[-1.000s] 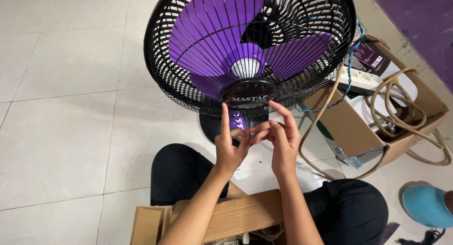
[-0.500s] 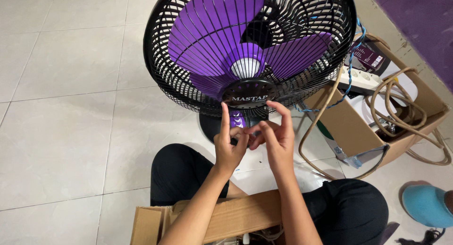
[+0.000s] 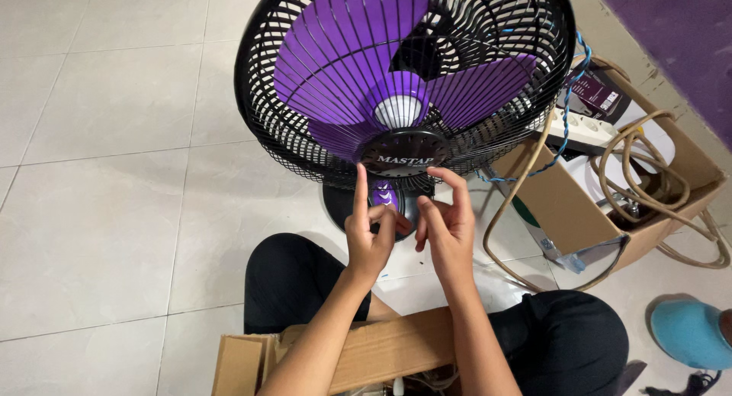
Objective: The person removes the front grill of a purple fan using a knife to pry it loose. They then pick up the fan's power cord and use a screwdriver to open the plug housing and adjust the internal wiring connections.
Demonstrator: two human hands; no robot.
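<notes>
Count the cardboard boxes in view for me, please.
2. One open cardboard box stands on the floor at the right, beside the fan, holding coiled hose and a power strip. The other box lies across the person's lap at the bottom edge. More may sit out of frame.

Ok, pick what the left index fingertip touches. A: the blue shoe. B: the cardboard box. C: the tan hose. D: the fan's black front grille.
D: the left hand points its index finger up against the lower rim of the grille, by the fan's centre badge.
</notes>
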